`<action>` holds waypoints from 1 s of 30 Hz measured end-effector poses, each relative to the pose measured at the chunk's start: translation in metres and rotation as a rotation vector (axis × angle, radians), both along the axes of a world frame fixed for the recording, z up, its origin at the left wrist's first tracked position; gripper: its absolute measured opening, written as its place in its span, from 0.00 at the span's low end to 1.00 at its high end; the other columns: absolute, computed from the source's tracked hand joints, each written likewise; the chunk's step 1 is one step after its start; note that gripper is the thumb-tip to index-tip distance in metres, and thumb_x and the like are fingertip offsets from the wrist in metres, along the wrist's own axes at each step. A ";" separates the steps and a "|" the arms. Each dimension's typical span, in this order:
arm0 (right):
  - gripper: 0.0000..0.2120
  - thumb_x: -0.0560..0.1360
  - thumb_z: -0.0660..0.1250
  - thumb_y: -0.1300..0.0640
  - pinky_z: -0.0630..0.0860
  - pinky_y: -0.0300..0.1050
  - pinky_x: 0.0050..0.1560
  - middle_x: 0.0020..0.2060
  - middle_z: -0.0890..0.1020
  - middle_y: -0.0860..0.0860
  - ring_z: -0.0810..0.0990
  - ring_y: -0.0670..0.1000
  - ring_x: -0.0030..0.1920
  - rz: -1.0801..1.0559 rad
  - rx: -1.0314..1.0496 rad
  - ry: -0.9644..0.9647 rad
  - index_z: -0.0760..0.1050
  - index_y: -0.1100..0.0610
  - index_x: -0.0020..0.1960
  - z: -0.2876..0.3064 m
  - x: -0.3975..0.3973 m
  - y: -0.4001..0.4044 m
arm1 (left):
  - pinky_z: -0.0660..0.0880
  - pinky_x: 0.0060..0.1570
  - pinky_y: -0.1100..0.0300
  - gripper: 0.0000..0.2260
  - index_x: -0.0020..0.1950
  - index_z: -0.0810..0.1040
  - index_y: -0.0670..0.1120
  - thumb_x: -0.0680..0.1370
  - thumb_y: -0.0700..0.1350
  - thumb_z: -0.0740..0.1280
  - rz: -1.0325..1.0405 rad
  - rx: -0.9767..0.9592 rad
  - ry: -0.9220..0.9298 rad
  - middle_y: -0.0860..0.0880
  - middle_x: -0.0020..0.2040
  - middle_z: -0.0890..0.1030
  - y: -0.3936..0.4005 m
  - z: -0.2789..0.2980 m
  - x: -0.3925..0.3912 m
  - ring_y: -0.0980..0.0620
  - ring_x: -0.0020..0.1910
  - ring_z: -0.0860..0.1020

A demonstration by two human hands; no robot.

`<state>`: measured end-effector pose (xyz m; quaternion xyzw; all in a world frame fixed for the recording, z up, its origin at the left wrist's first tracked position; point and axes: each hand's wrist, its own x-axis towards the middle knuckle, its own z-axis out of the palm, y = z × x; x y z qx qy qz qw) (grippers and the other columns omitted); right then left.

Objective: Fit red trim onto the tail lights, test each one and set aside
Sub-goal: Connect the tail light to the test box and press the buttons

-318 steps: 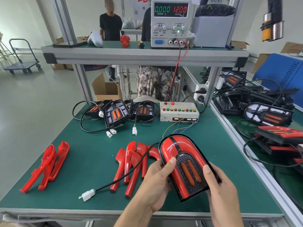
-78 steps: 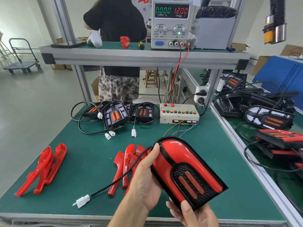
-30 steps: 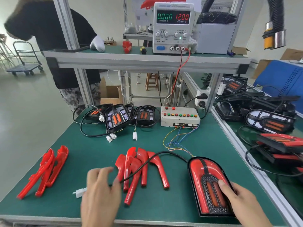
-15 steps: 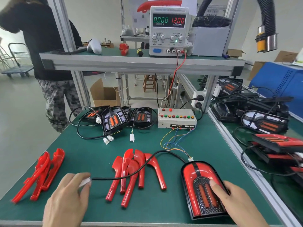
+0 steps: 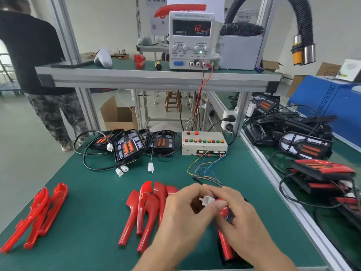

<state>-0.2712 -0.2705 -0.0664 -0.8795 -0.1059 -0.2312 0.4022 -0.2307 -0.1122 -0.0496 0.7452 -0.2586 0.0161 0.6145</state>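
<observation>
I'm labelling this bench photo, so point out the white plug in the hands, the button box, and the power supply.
white plug [image 5: 207, 200], head view, on its white housing between the fingers.
button box [image 5: 203, 148], head view, on its front face.
power supply [image 5: 190, 55], head view, on its front panel below the knobs.

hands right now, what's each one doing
Left hand: fingers curled, pinching the white connector.
Right hand: fingers curled at the same connector, over the trimmed tail light.

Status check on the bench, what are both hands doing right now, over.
Left hand and right hand pinch the white connector. Trimmed tail light flat on the mat under the right hand. Loose red trims just left, not blocking.
</observation>
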 end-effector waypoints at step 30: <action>0.18 0.82 0.50 0.33 0.63 0.42 0.28 0.34 0.71 0.47 0.63 0.45 0.27 -0.258 0.536 0.257 0.66 0.44 0.43 -0.006 0.051 -0.053 | 0.73 0.42 0.63 0.06 0.48 0.83 0.44 0.82 0.41 0.67 -0.332 0.271 0.123 0.50 0.36 0.80 -0.084 -0.024 0.169 0.58 0.35 0.75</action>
